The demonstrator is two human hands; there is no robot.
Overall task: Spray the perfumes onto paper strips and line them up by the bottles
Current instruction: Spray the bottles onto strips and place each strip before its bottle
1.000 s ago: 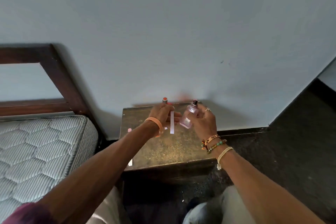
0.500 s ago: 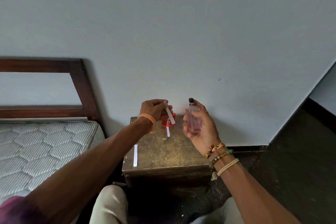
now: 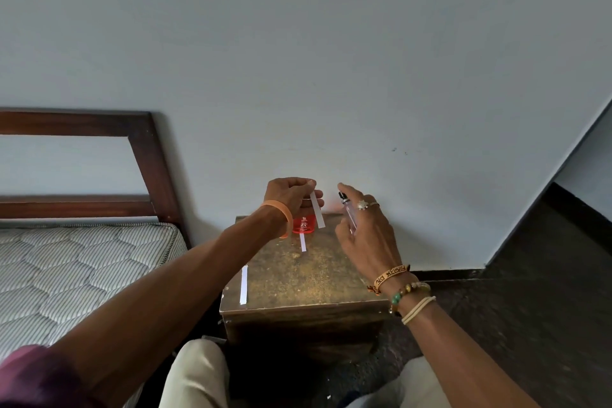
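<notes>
Head view: the left hand (image 3: 291, 197) is pinched closed on the top end of a white paper strip (image 3: 317, 210), which hangs down and slightly rightward above the far edge of the small wooden table (image 3: 298, 278). The right hand (image 3: 366, 232) is clamped around a clear perfume bottle (image 3: 349, 214), its dark nozzle uppermost and one finger resting on top of it; the nozzle sits just beside the hanging strip. A red perfume bottle (image 3: 304, 224) stands on the table, partly hidden by the left hand, with a second strip (image 3: 302, 243) lying just in front of it. A third strip (image 3: 244, 285) lies along the table's left edge. Judged risks: the strip is limp and held at one end only, so spray pressure may deflect it and the mist may miss. Which way the nozzle faces cannot be determined; if misaligned, spray may reach the wall or the fingers instead.
</notes>
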